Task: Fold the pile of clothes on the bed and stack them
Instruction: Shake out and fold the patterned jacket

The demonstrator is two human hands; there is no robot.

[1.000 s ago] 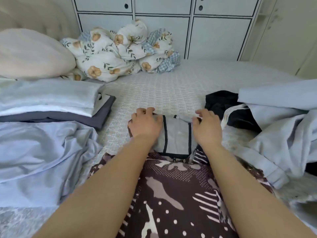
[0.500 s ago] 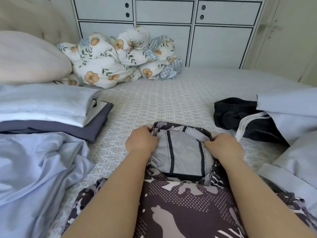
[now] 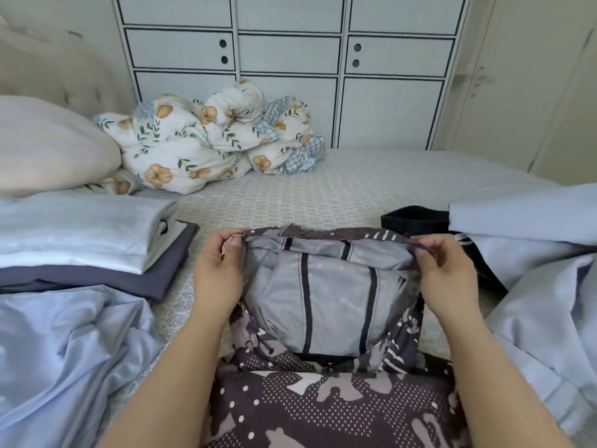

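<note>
Two bare forearms, no sleeves visible, left hand (image 3: 217, 273) and right hand (image 3: 447, 276) without rings, watches or gloves, short plain fingernails

Soft, even daylight, source unclear, perhaps from right. Shadows faint, only under folded stack (image 3: 97, 253) and arms. No glare. Wide-angle bending strong at edges: cabinet (image 3: 290, 76) lines bow. Slight softness and compression smear throughout.
</note>
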